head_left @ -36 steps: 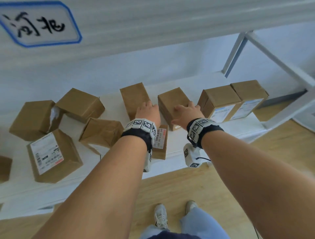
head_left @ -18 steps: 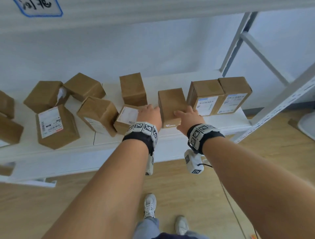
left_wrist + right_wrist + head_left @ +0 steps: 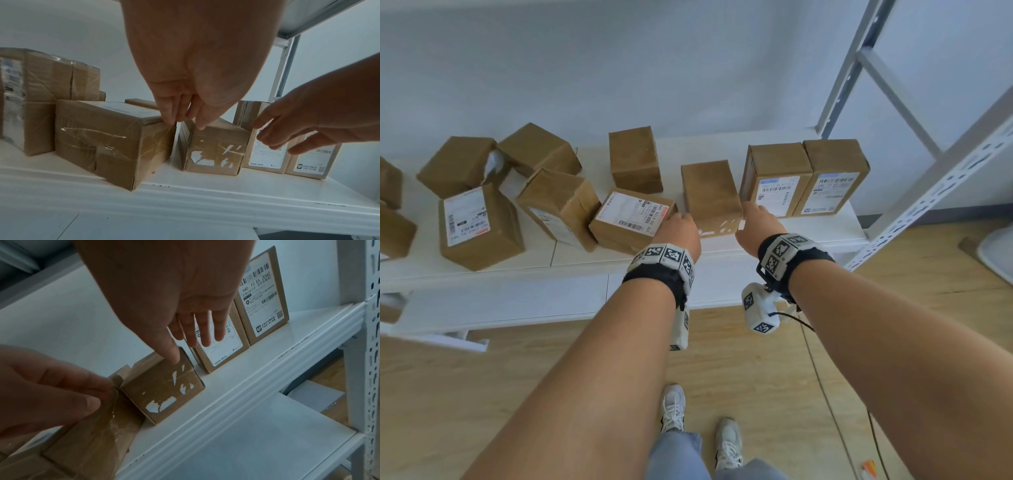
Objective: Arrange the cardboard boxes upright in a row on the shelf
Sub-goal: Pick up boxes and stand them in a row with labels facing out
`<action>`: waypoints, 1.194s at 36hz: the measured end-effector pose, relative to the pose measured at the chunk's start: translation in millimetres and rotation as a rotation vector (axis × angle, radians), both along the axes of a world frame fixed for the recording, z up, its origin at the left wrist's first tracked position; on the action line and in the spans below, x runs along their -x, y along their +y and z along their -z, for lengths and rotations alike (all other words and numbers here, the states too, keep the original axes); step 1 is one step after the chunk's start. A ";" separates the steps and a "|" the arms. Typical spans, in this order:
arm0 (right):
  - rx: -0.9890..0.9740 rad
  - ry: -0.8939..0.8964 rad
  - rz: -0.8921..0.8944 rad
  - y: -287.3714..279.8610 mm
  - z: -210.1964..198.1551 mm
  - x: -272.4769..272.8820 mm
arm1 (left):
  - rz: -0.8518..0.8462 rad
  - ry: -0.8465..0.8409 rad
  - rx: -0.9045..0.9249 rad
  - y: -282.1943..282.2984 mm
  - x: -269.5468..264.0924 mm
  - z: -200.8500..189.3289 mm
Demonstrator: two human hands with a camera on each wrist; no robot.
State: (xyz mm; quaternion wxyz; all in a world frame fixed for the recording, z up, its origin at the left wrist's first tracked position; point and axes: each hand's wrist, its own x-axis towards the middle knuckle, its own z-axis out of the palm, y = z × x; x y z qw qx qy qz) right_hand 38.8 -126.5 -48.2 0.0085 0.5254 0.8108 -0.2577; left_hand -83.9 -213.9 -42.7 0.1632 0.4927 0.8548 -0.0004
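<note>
A brown box with a torn label [image 3: 710, 195] lies on the white shelf [image 3: 585, 270], just left of two upright labelled boxes [image 3: 777, 178] [image 3: 832, 174]. My left hand [image 3: 681, 219] is at its near left corner. In the left wrist view the straight fingers [image 3: 170, 116] touch the corner of a flat labelled box [image 3: 107, 139], and the thumb meets the top edge of the torn-label box [image 3: 213, 146]. My right hand [image 3: 748, 210] is at the near right corner, fingers spread [image 3: 205, 331], thumb on that box's top [image 3: 164, 386]. Neither hand holds anything.
Several more boxes lie tumbled to the left [image 3: 479, 222] [image 3: 558, 202], and one stands farther back [image 3: 635, 159]. A perforated white upright [image 3: 928, 192] bounds the shelf's right end. A lower shelf [image 3: 500, 305] juts out below, over a wooden floor.
Both hands gripped the torn-label box by its sides. They have now drawn back to its near corners with fingers straightened, and the box lies beside the upright pair.
</note>
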 end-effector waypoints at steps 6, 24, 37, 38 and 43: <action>0.112 -0.066 0.003 5.8 4.4 7.6 | -0.051 -0.080 0.087 6.0 5.0 7.2; 0.167 0.308 0.104 6.8 -37.1 -2.0 | -0.108 -0.306 -0.295 -7.9 9.4 -33.1; 0.152 0.418 0.123 10.2 -73.8 -9.6 | -0.142 -0.461 -0.503 -13.8 7.4 -63.0; 0.150 0.427 0.122 9.1 -74.1 -10.3 | -0.147 -0.454 -0.511 -14.5 6.4 -63.1; 0.122 0.456 0.114 3.8 -70.1 -12.7 | -0.183 -0.438 -0.523 -15.7 3.0 -59.7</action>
